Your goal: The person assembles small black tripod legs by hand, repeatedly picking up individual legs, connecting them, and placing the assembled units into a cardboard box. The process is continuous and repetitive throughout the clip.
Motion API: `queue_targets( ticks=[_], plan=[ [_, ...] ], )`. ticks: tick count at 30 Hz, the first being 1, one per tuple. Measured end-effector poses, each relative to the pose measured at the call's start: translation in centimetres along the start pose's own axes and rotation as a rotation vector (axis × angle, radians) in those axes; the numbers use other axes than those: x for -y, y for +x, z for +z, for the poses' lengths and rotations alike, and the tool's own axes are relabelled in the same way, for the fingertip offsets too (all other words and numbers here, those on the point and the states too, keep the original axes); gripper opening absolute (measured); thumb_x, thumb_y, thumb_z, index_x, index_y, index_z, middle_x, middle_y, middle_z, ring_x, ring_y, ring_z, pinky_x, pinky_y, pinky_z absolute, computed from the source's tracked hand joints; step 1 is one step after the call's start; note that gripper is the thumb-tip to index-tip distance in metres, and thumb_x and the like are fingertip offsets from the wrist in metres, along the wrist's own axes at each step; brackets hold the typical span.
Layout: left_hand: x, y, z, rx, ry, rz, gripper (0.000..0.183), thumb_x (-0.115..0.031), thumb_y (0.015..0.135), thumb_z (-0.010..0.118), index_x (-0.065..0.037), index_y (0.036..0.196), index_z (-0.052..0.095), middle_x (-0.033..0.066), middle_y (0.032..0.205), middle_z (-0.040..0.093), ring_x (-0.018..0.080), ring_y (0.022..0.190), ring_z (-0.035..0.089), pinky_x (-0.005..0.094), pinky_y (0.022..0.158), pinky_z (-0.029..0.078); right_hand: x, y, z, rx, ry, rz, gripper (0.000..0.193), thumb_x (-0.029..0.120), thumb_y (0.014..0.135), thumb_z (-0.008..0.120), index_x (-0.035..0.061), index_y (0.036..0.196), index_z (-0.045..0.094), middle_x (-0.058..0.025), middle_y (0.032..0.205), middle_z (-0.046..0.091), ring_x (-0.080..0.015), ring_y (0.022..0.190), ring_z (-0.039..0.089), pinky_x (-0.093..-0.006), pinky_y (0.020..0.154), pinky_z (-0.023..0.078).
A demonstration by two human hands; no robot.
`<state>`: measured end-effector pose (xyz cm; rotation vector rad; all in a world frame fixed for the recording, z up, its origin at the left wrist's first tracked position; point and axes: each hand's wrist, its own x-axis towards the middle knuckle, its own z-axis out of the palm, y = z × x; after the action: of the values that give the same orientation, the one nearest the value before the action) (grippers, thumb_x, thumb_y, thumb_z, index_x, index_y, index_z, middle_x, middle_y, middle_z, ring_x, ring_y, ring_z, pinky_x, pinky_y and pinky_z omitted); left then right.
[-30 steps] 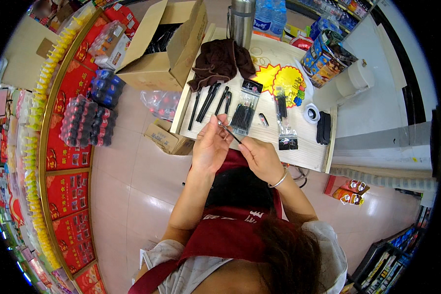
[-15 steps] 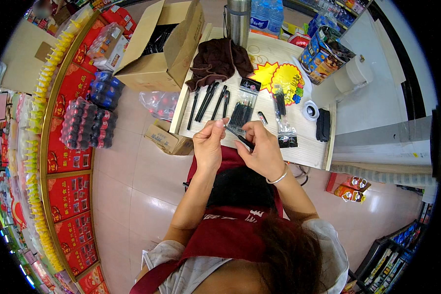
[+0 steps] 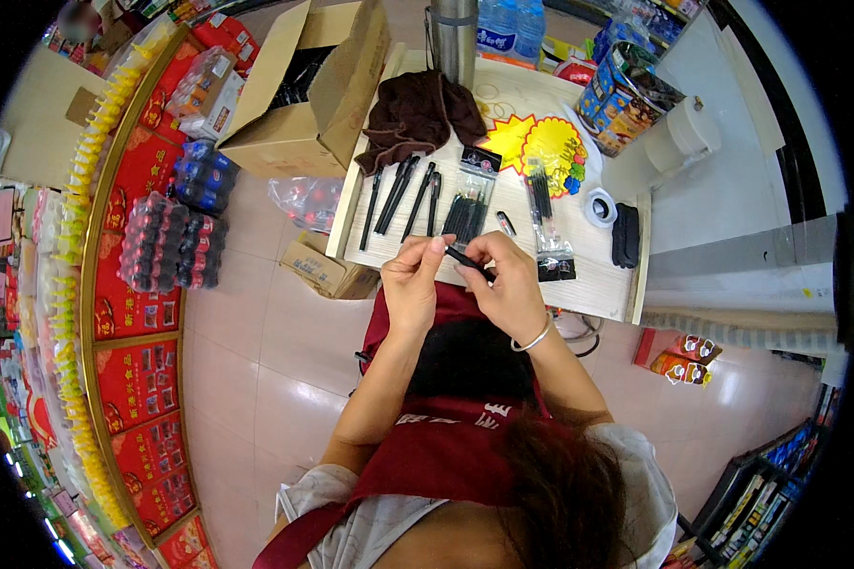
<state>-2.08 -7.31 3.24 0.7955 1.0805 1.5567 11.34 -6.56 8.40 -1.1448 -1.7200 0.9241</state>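
Over the near edge of the small table (image 3: pixel 579 292), a black pen (image 3: pixel 470 263) is held between my two hands. At its upper left end, my left hand (image 3: pixel 412 289) pinches with thumb and finger. My right hand (image 3: pixel 506 284) closes around the thicker end, a silvery bangle on its wrist. Beyond the hands lie several black pens (image 3: pixel 399 197). A clear packet of black refills (image 3: pixel 466 213) is just past my fingertips. Right of it rest a short black-and-white piece (image 3: pixel 506 224) and a second slim packet of black refills (image 3: pixel 542 202).
A brown cloth (image 3: pixel 417 114), a steel flask (image 3: pixel 454 43), yellow star-shaped price cards (image 3: pixel 552 156), a white tape roll (image 3: pixel 600 206) and a black case (image 3: pixel 625 235) are on the table. Left stand an open carton (image 3: pixel 294 142) and packs of dark bottles (image 3: pixel 157 242).
My hands have come closer together, and less of the pen's thin part shows between them. The left hand has shifted slightly right. The things on the table keep their places.
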Motion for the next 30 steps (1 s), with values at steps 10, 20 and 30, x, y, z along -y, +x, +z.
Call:
queue_targets(
  ticks=[10, 20, 30],
  plan=[
    [0.5, -0.3, 0.1, 0.052, 0.034, -0.014, 0.014, -0.009, 0.085, 0.062, 0.003, 0.087, 0.067, 0.0020, 0.078, 0.057, 0.0065, 0.068, 0.045, 0.0200, 0.063, 0.036, -2.1, -1.7, 0.1, 0.013, 0.090, 0.116, 0.013, 0.006, 0.079, 0.064, -0.0024, 0.086, 0.057, -0.0098, 0.069, 0.057, -0.0179, 0.060, 0.055, -0.0284, 0.055, 0.043],
    [4.1, 1.5, 2.7, 0.370, 0.381, 0.079, 0.029, -0.016, 0.096, 0.040, 0.004, 0.112, 0.054, 0.0068, 0.080, 0.054, 0.0098, 0.060, 0.049, 0.0237, 0.057, 0.041, -6.8, -5.1, -3.3, -0.135, -0.174, 0.303, 0.014, 0.012, 0.081, 0.061, -0.0015, 0.083, 0.060, -0.0160, 0.063, 0.061, -0.0230, 0.052, 0.060, -0.0304, 0.049, 0.045],
    [6.3, 4.9, 3.8, 0.334, 0.987, 0.354, 0.025, -0.002, 0.080, 0.055, 0.002, 0.104, 0.059, 0.0172, 0.084, 0.057, 0.0322, 0.071, 0.058, 0.0370, 0.064, 0.046, -9.2, -4.2, -3.9, -0.057, -0.440, 0.264, 0.014, 0.012, 0.076, 0.063, 0.0000, 0.076, 0.055, -0.0185, 0.066, 0.060, -0.0352, 0.061, 0.060, -0.0423, 0.057, 0.047]
  ],
)
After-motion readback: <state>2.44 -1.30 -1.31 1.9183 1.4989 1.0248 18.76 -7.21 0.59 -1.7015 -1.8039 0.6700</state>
